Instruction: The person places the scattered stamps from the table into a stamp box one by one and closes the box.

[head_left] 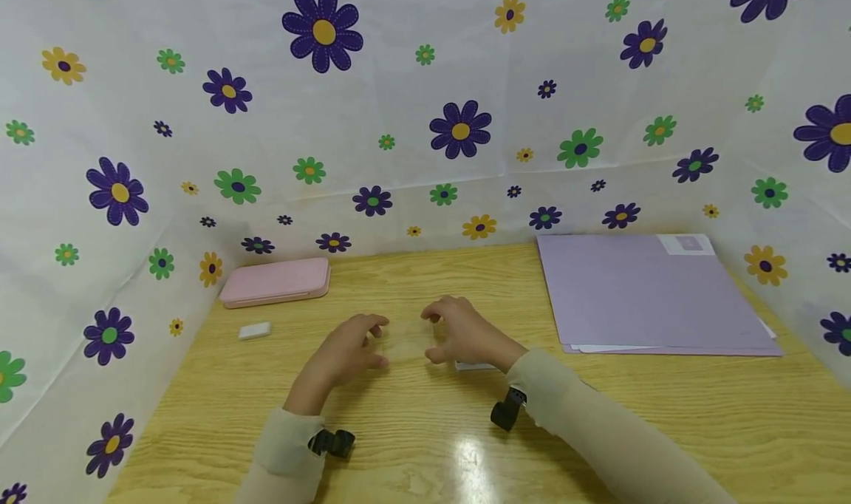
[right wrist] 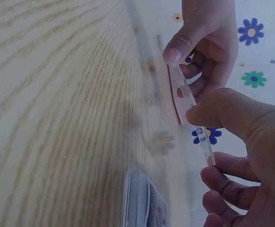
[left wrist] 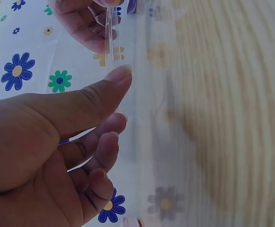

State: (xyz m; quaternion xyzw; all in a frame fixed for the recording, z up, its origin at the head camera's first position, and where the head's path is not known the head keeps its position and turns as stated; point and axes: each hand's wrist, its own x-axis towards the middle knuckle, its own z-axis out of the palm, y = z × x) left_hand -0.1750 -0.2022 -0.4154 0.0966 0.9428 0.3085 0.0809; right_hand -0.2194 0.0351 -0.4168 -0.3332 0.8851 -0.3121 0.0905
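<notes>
A thin, clear plastic piece [right wrist: 204, 144], seen nearly edge-on, is held above the table between both hands. My left hand [head_left: 344, 352] pinches its left end, thumb on the near side; the fingers behind are partly hidden in the right wrist view. My right hand [head_left: 462, 334] grips the other end between thumb and fingertips. From the head view the piece is so transparent that its exact kind cannot be told. Below the right hand lies a small flat case [right wrist: 144, 203] with a clear cover, mostly hidden by that hand in the head view.
A pink pencil case [head_left: 275, 282] lies at the back left, with a white eraser [head_left: 255, 331] in front of it. Purple folders [head_left: 645, 297] with papers inside lie at the back right. Flower-patterned cloth [head_left: 399, 83] walls in the wooden table [head_left: 399, 445].
</notes>
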